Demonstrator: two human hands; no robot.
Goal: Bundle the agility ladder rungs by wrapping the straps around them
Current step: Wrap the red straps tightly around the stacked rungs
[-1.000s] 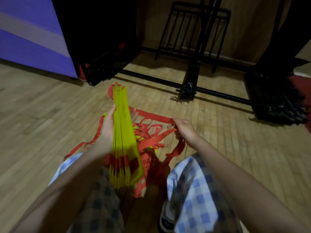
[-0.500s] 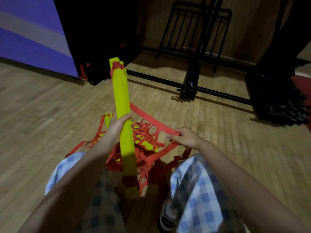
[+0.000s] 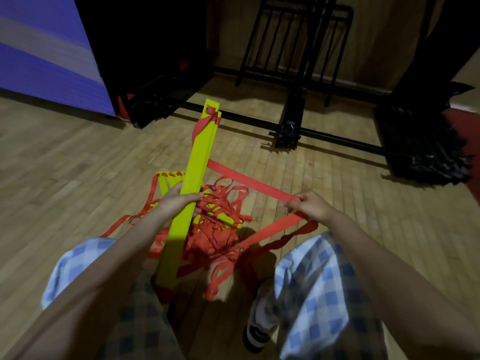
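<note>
1. Since half a second earlier, the stack of yellow rungs had tipped a little to the right, its top end now over the black floor rail, and the right hand had drawn the strap further out to the right.
2. Stack position: held slanting between the person's knees, lower end down near the floor between the legs, upper end pointing away toward the black metal rack.
3. Progress, as judged: early. Rungs were gathered into one stack, and a red strap ran taut from behind the stack to the right hand. No full turn of strap round the middle of the stack could be seen. A short red piece hung at the top end.
4. Left to do: most of the strapping lay as a loose tangle on the wooden floor, just right of the stack. All of that appeared unwound.
5. A few more yellow rungs showed behind the left hand, apart from the main stack; whether they belonged to the bundle could not be told.
6. Left hand: fingers and thumb curled round the stack at about mid-length, gripping it.
7. Right hand: fingers closed, pinching the strap where it folded back toward the tangle; arm reached out over the right knee.
</note>
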